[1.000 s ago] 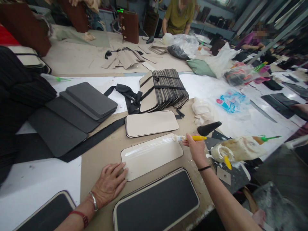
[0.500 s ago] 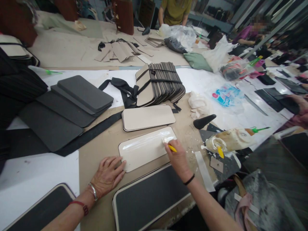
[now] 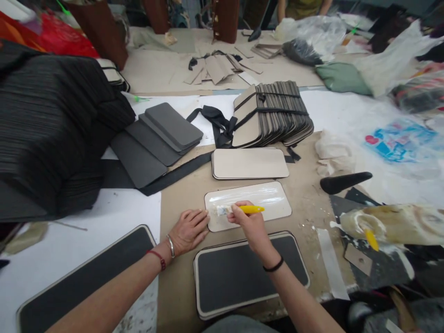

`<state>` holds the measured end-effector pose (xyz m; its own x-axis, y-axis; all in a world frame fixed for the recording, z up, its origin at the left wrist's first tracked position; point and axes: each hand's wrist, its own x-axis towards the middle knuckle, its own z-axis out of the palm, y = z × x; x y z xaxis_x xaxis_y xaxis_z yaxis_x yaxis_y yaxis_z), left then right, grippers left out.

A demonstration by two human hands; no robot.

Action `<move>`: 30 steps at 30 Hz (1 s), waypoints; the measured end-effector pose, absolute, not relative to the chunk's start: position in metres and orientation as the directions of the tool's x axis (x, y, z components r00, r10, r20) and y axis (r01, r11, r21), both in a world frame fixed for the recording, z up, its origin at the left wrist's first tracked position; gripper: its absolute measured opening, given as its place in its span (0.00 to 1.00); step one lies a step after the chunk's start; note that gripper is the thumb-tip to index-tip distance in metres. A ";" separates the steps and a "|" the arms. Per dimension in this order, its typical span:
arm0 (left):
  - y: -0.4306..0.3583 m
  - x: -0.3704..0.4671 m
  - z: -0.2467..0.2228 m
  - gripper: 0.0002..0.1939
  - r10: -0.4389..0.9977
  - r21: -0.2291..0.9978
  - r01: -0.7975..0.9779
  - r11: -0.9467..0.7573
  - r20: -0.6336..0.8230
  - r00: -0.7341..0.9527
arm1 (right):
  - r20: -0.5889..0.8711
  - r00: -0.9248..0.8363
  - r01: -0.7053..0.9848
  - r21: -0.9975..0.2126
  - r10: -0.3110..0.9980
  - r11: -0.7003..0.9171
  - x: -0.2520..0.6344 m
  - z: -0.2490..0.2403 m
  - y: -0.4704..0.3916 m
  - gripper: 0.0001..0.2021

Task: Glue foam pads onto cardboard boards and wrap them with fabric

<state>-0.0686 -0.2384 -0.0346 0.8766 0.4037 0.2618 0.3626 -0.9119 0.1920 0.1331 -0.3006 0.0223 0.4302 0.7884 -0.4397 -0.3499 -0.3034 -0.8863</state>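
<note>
My right hand (image 3: 250, 226) is closed around a brush with a yellow handle (image 3: 252, 209). Its whitish bristles rest on the left part of a beige rounded panel (image 3: 267, 200), where wet, shiny white streaks show. My left hand (image 3: 190, 231) lies flat with fingers stretched out, the fingertips at the panel's left edge. Just behind lies a small stack of similar beige panels (image 3: 249, 163). Nearer to me, partly under my right forearm, are dark panels with beige borders (image 3: 239, 277). Another dark bordered panel (image 3: 86, 277) lies at the left.
A strapped bundle of panels (image 3: 274, 113) stands behind, with loose dark grey panels (image 3: 156, 134) and a tall black stack (image 3: 52, 129) leftward. At right are a white-smeared cut-open bottle (image 3: 391, 224) with a yellow handle in it, a black horn-shaped tool (image 3: 345, 182) and plastic bags (image 3: 402, 138).
My right hand has carried the brush from the right end of the beige panel to its left part. My left hand stays at the left edge. The camera view has swung left.
</note>
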 end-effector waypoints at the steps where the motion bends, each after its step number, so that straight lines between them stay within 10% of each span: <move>1: -0.238 -0.069 -0.035 0.16 0.407 0.194 0.366 -0.910 0.257 0.877 | -0.443 0.428 -0.342 -0.886 0.788 -0.313 0.131 0.019 -0.299 0.19; 9: -0.238 -0.068 -0.034 0.15 0.410 0.205 0.365 -0.908 0.256 0.876 | -0.167 0.748 0.130 -0.912 0.643 -0.388 0.196 0.024 -0.325 0.17; 16: -0.238 -0.067 -0.033 0.15 0.403 0.196 0.360 -0.912 0.272 0.874 | -0.353 0.517 -0.179 -0.936 0.780 -0.304 0.137 0.018 -0.292 0.16; 25: -0.237 -0.067 -0.037 0.13 0.385 0.184 0.343 -0.921 0.314 0.868 | -0.059 0.851 0.186 -0.896 0.522 -0.404 0.273 0.025 -0.347 0.18; 30: -0.238 -0.067 -0.037 0.14 0.387 0.179 0.346 -0.921 0.310 0.868 | -0.150 0.763 0.077 -0.945 0.629 -0.318 0.216 0.045 -0.349 0.15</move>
